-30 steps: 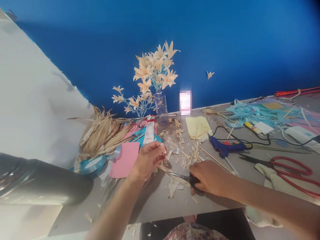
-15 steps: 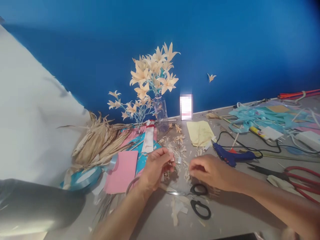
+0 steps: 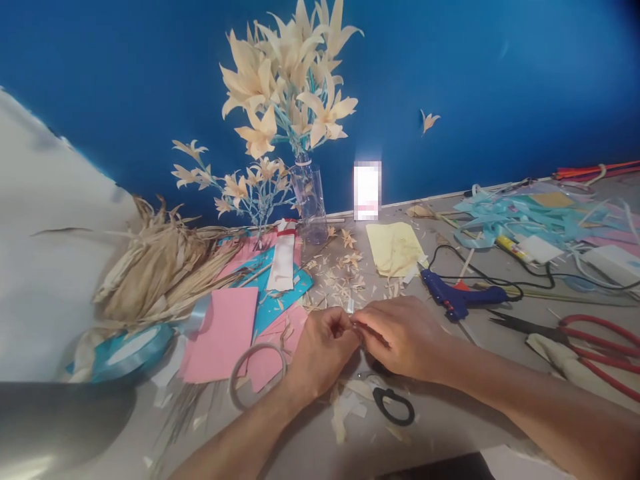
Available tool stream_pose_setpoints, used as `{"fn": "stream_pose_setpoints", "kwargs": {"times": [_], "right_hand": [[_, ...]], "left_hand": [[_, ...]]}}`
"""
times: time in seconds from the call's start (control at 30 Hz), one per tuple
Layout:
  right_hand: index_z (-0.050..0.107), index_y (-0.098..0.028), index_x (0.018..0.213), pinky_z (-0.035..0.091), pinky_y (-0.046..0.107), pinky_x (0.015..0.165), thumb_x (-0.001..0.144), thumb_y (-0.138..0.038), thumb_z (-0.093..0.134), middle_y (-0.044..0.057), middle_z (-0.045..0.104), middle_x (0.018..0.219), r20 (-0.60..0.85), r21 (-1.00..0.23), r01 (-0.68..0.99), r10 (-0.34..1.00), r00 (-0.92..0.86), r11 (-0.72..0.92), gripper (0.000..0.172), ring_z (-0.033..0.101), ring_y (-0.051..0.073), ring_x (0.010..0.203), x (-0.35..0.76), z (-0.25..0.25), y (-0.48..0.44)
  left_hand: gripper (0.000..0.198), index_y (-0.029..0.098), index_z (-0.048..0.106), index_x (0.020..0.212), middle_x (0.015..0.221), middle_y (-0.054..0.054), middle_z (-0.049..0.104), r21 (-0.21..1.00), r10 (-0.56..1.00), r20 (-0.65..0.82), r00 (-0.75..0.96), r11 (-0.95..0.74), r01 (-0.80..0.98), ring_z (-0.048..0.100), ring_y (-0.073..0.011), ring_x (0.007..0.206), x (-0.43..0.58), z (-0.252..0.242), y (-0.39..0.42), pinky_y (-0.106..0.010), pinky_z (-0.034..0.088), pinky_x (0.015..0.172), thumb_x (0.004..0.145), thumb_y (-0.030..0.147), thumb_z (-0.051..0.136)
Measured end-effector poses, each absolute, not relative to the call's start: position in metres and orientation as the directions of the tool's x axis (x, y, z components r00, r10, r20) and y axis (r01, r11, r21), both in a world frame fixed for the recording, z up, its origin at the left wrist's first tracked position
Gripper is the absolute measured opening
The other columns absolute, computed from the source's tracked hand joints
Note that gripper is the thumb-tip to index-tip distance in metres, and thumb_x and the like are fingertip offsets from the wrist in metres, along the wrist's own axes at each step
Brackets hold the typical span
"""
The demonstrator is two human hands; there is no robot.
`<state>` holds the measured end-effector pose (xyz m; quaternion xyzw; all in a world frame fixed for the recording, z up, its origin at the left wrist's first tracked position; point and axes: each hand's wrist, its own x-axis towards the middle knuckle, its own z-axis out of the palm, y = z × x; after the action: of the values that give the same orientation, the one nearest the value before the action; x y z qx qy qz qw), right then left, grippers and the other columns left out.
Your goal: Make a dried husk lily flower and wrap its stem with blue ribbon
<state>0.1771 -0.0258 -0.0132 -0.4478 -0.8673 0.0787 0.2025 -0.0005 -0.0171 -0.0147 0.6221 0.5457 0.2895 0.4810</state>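
Note:
My left hand point(image 3: 324, 350) and my right hand point(image 3: 400, 337) meet over the table, fingertips pinched together on a small pale scrap point(image 3: 351, 308) between them. Just under the right hand lie black-handled scissors point(image 3: 393, 405) on the table, not held. Pale husk trimmings point(image 3: 345, 277) are scattered beyond my hands. A clear bottle point(image 3: 310, 203) with cream husk flowers point(image 3: 285, 80) stands at the blue wall behind.
A heap of dried husks point(image 3: 155, 267), pink paper point(image 3: 220, 333) and a blue tape roll point(image 3: 127, 347) lie left. A blue glue gun point(image 3: 457, 297), red-handled shears point(image 3: 585, 337), yellow paper point(image 3: 393, 247) and light blue ribbon point(image 3: 520, 223) lie right. A grey ring point(image 3: 257, 373) rests near my left wrist.
My right hand let go of the black scissors, which now lie on the table, and moved left to join the left hand on the small scrap. The view moved closer to the flowers.

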Motion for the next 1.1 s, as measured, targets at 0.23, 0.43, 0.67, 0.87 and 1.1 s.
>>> {"fn": "stream_pose_setpoints", "kwargs": {"times": [0.23,0.43,0.67,0.87,1.1], "right_hand": [[0.063,-0.017,0.08,0.022,0.03,0.057,0.087,-0.017,0.053,0.005,0.069,0.073,0.059,-0.383,0.802,0.878,-0.475,0.459,0.012,0.058,0.017,0.062,0.175,-0.005,-0.026],[0.056,-0.019,0.079,0.037,0.021,0.051,0.088,-0.02,0.048,-0.002,0.066,0.068,-0.216,-0.91,0.415,0.856,-0.469,-0.002,0.012,0.053,0.01,0.049,0.189,-0.012,-0.011],[0.063,-0.015,0.084,0.037,0.02,0.049,0.095,-0.056,0.053,0.002,0.068,0.075,-0.114,-0.99,0.127,0.864,-0.49,-0.059,0.044,0.049,0.008,0.05,0.193,-0.02,-0.011],[0.059,-0.016,0.08,0.033,0.02,0.047,0.093,-0.049,0.059,-0.001,0.065,0.07,-0.092,-0.981,0.193,0.899,-0.428,-0.008,0.034,0.047,0.008,0.051,0.189,-0.018,-0.016],[0.056,-0.018,0.07,0.028,0.022,0.045,0.088,-0.059,0.06,-0.003,0.054,0.06,-0.08,-0.996,0.057,0.989,-0.122,-0.074,0.045,0.038,0.008,0.047,0.198,-0.014,-0.005]], "left_hand": [[0.016,0.018,0.053,0.052,0.052,0.004,0.047,0.938,0.923,-0.118,0.367,-0.017,0.345,0.037,-0.0092,0.051,-0.001,-0.015,-0.016,-0.022,0.027,0.048,0.068,0.016,0.057],[0.012,0.018,0.06,0.058,0.049,0.002,0.054,0.951,0.822,-0.309,0.478,0.259,0.169,0.045,-0.0096,0.045,-0.005,-0.016,-0.013,-0.021,0.031,0.046,0.064,0.025,0.067],[0.014,0.017,0.058,0.056,0.046,0.001,0.056,0.939,0.852,-0.341,0.398,0.331,0.095,0.047,-0.0095,0.04,-0.002,-0.013,-0.01,-0.022,0.034,0.044,0.062,0.026,0.068],[0.024,0.014,0.066,0.068,0.053,-0.001,0.061,0.946,0.837,-0.313,0.449,0.318,0.066,0.052,-0.0092,0.045,0.001,-0.01,-0.011,-0.021,0.039,0.048,0.072,0.036,0.076],[0.037,0.014,0.074,0.097,0.084,-0.008,0.073,0.912,0.856,-0.251,0.452,0.366,-0.186,0.057,-0.0106,0.053,-0.01,-0.019,-0.004,-0.024,0.045,0.049,0.073,0.042,0.082]]}}
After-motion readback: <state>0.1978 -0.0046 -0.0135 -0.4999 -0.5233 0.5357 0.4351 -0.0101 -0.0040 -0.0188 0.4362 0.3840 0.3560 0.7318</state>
